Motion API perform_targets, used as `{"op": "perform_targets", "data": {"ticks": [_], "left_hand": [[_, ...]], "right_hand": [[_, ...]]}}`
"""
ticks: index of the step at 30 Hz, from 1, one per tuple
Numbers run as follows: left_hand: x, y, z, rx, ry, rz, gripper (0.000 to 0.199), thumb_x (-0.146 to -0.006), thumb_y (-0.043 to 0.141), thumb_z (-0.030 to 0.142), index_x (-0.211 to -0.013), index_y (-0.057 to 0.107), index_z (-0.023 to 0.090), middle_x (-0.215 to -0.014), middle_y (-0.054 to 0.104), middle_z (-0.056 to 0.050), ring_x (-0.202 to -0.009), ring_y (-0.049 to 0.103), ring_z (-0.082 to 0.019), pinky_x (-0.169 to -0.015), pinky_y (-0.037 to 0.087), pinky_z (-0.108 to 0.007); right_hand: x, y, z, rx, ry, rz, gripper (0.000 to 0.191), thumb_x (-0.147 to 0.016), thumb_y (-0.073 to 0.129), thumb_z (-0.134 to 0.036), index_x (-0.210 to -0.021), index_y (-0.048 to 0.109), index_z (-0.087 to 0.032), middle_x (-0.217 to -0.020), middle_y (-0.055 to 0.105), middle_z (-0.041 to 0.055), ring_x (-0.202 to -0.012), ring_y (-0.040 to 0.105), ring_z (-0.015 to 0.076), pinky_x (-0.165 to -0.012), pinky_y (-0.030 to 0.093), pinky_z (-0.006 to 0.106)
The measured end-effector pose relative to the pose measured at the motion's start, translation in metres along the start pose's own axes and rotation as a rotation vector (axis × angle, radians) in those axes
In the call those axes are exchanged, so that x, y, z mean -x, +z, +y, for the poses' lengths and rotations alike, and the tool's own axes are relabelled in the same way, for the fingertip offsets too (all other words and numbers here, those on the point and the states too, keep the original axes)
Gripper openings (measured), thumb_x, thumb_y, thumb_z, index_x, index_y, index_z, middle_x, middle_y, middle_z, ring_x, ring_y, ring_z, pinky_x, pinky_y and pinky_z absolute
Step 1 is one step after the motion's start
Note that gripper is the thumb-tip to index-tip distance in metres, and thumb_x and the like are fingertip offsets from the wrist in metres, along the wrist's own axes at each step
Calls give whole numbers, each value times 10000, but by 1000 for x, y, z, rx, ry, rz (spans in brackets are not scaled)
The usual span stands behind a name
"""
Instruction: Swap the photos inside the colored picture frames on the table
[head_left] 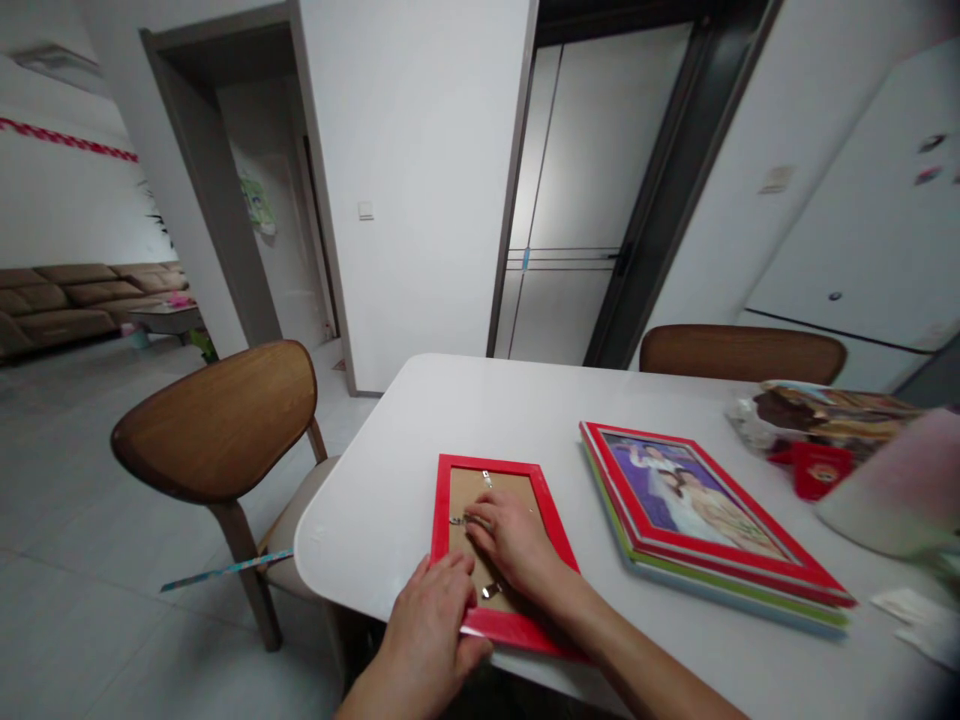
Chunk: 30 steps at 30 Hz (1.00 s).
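Note:
A red picture frame (553, 520) lies face down at the table's near edge, its brown backing board (468, 490) showing. My left hand (433, 620) grips the frame's near left corner, thumb at the near edge and fingers over the red border. On the board, my right hand (514, 535) pinches at a small metal clip (456, 520) by the left border; its fingertips partly hide the clip. Other metal clips show at the far border (487, 478) and near the bottom (491, 591).
A stack of picture frames (720, 500), the top one holding a photo, sits to the right on the white table (360, 520). Beyond it are a plastic bag (757, 415), a red item (821, 468) and a pinkish-white container (892, 490). Wooden chairs (225, 420) stand left and behind.

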<state>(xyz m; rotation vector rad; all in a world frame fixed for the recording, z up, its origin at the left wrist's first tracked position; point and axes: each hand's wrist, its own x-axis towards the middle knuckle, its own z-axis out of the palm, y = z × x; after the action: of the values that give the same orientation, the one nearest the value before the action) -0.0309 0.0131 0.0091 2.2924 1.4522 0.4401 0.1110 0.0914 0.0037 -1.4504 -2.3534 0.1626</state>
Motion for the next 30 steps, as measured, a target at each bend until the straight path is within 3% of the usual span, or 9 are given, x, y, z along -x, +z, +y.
{"op": "perform_targets", "data": {"ticks": [6,12,20,25,30], "left_hand": [[0,2,-1,7,-1,8,317,-624,620,174,-932,546,159,-1228,462,-95,-1138,395,-232,-990,252,-414],[-1,2,1,23,1,-13,345,-639,606,184,-972,530,135,-1232,453,-123,-1153,376,-245,-992,246,-432],[-6,2,7,40,-5,-11,286,-632,617,191,-906,550,141,-1234,455,-105,-1151,380,-228,-1002,236,-402],[-9,3,5,43,-12,-8,333,-619,626,182,-940,551,140,-1242,447,-101,-1163,364,-230,-1000,247,-401],[-9,7,0,58,-11,-13,416,-612,593,148,-1020,521,118,-1263,413,-134,-1179,337,-256,-997,242,-437]], "right_hand": [[-20,16,-12,36,51,31,239,-796,410,-247,-724,623,-167,-751,570,60,-718,500,148,-656,345,249],[-23,14,12,88,153,102,273,-816,364,-271,-915,579,-135,-904,571,105,-853,478,197,-749,321,305],[-29,11,25,82,155,89,252,-783,404,-220,-932,599,-167,-960,597,78,-876,476,200,-775,323,301],[-8,-3,21,41,146,111,322,-778,403,-255,-1045,550,-152,-1041,555,100,-935,476,196,-795,334,299],[32,-15,20,-12,167,12,345,-692,501,-336,-1002,567,-203,-903,571,78,-811,516,195,-710,375,296]]}}
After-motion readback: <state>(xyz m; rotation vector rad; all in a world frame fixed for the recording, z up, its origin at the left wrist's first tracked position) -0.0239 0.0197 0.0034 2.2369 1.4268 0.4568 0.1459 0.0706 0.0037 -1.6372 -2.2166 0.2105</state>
